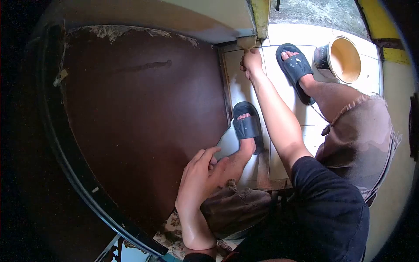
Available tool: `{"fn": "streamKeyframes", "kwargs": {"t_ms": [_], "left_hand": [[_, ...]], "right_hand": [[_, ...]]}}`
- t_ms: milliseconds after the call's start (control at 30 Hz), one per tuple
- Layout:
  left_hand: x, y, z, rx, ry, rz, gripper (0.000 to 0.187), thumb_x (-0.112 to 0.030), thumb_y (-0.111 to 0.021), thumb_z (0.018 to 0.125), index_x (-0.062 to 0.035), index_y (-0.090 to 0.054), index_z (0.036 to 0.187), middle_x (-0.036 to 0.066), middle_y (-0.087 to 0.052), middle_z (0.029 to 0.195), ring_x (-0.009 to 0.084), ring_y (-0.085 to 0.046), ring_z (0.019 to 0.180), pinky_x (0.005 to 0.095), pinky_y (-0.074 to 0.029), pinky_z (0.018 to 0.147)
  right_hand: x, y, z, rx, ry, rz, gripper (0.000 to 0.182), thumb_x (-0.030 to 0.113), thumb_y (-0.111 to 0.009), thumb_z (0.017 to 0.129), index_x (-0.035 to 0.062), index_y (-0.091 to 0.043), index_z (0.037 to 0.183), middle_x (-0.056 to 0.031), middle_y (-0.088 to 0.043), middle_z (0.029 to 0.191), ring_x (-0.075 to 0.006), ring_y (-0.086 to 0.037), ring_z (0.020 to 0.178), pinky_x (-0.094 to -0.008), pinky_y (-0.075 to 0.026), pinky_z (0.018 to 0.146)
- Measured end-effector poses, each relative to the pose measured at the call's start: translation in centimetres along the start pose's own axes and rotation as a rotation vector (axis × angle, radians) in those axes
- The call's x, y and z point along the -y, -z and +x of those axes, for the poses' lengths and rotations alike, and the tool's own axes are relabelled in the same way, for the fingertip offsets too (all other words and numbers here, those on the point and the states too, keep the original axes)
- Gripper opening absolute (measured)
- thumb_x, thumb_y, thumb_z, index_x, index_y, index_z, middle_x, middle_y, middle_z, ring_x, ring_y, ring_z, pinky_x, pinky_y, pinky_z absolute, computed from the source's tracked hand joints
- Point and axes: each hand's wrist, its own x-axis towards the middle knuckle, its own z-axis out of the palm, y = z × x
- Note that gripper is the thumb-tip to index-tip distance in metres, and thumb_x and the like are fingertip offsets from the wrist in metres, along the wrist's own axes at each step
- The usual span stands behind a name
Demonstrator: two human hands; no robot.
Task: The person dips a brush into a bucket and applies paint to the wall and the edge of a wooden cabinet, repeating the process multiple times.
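Observation:
My right hand (252, 62) is closed around what looks like a wide paintbrush (247, 42), its pale, cream-coloured end against the bottom of the beige wall (209, 17), beside the yellow door frame (261, 17). Its handle is mostly hidden by my fingers. My left hand (198, 174) hangs over my left shin, fingers loosely bent and apart, holding nothing. To the right of my right foot stands a dark bucket (323, 59) with a cream-coated inside.
A large dark brown panel (148, 100) with a black curved edge (78, 179) fills the left side. Its far border has pale smears. White tiles (242, 83) lie under my black sandals (299, 67). Rough grey concrete (321, 15) lies past the doorway. Patterned fabric (173, 225) shows below.

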Motion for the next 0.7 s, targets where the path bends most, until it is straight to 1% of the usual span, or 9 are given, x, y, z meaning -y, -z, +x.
{"fn": "streamKeyframes", "kwargs": {"t_ms": [67,167,233,367,467,500,600,633,700], "left_hand": [[-0.2,0.1,0.1,0.001,0.001,0.002,0.031,-0.020,-0.065,0.083,-0.0027,-0.060,0.109,0.011,-0.058,0.083,0.0211,-0.056,0.072,0.0304,-0.046,0.061],[-0.4,0.1,-0.1,-0.007,-0.014,0.009,0.030,-0.020,-0.064,0.084,-0.0024,-0.060,0.108,0.011,-0.058,0.083,0.0209,-0.056,0.073,0.0304,-0.046,0.061],[-0.7,0.0,-0.2,-0.012,-0.004,0.002,0.030,-0.020,-0.064,0.084,-0.0021,-0.060,0.108,0.011,-0.058,0.083,0.0210,-0.057,0.073,0.0304,-0.047,0.062],[-0.4,0.2,-0.2,0.004,-0.007,-0.001,0.030,-0.020,-0.064,0.084,-0.0019,-0.060,0.108,0.012,-0.059,0.083,0.0211,-0.057,0.074,0.0306,-0.047,0.062],[-0.5,0.2,-0.3,-0.001,-0.044,0.022,0.030,-0.020,-0.064,0.084,-0.0016,-0.060,0.108,0.012,-0.060,0.084,0.0215,-0.058,0.074,0.0306,-0.047,0.062],[-0.4,0.2,-0.3,-0.002,-0.040,0.018,0.030,-0.020,-0.063,0.084,-0.0014,-0.060,0.108,0.013,-0.060,0.085,0.0215,-0.058,0.075,0.0306,-0.048,0.062],[-0.2,0.2,-0.1,-0.006,-0.042,0.013,0.030,-0.020,-0.063,0.084,-0.0010,-0.060,0.108,0.013,-0.060,0.086,0.0214,-0.058,0.076,0.0305,-0.048,0.063],[-0.1,0.2,-0.1,-0.009,-0.036,0.009,0.030,-0.020,-0.063,0.085,-0.0009,-0.060,0.108,0.014,-0.060,0.086,0.0213,-0.058,0.076,0.0303,-0.048,0.063],[-0.2,0.0,-0.3,-0.008,-0.020,0.011,0.030,-0.019,-0.063,0.085,-0.0009,-0.060,0.108,0.014,-0.060,0.087,0.0209,-0.058,0.076,0.0301,-0.048,0.063]], "right_hand": [[0.5,-0.5,-1.8,-0.007,0.004,-0.016,0.014,0.016,-0.046,0.093,0.0092,-0.041,0.105,-0.0037,-0.042,0.062,-0.0142,-0.041,0.045,-0.0280,-0.029,0.034],[2.3,-0.9,-5.1,0.038,0.129,-0.030,0.018,0.019,-0.048,0.094,0.0085,-0.041,0.107,-0.0036,-0.044,0.064,-0.0127,-0.041,0.044,-0.0274,-0.030,0.035],[4.1,-0.8,-8.3,0.021,0.229,-0.231,0.022,0.021,-0.049,0.094,0.0070,-0.041,0.109,-0.0027,-0.046,0.065,-0.0105,-0.042,0.044,-0.0260,-0.032,0.036],[5.0,-0.9,-11.6,0.056,0.368,-0.227,0.023,0.024,-0.051,0.094,0.0062,-0.043,0.108,-0.0008,-0.048,0.064,-0.0079,-0.043,0.045,-0.0255,-0.033,0.037],[2.8,-0.1,-11.4,0.062,0.449,-0.271,0.022,0.022,-0.052,0.094,0.0066,-0.043,0.107,0.0001,-0.048,0.063,-0.0069,-0.043,0.047,-0.0236,-0.033,0.040],[2.8,0.1,-12.3,-0.013,0.564,-0.409,0.020,0.021,-0.052,0.094,0.0065,-0.044,0.106,0.0010,-0.049,0.062,-0.0074,-0.043,0.048,-0.0244,-0.034,0.044],[1.5,0.1,-11.4,0.032,0.543,-0.196,0.019,0.019,-0.052,0.094,0.0058,-0.044,0.105,0.0003,-0.051,0.066,-0.0077,-0.044,0.055,-0.0246,-0.036,0.050],[1.6,0.2,-10.8,0.007,0.549,-0.294,0.021,0.018,-0.051,0.093,0.0038,-0.044,0.107,-0.0180,-0.063,0.086,-0.0256,-0.062,0.084,-0.0339,-0.045,0.074],[0.7,0.5,-8.3,0.016,0.596,-0.276,0.022,0.018,-0.051,0.093,0.0037,-0.044,0.107,-0.0186,-0.063,0.089,-0.0259,-0.062,0.087,-0.0338,-0.045,0.076]]}}
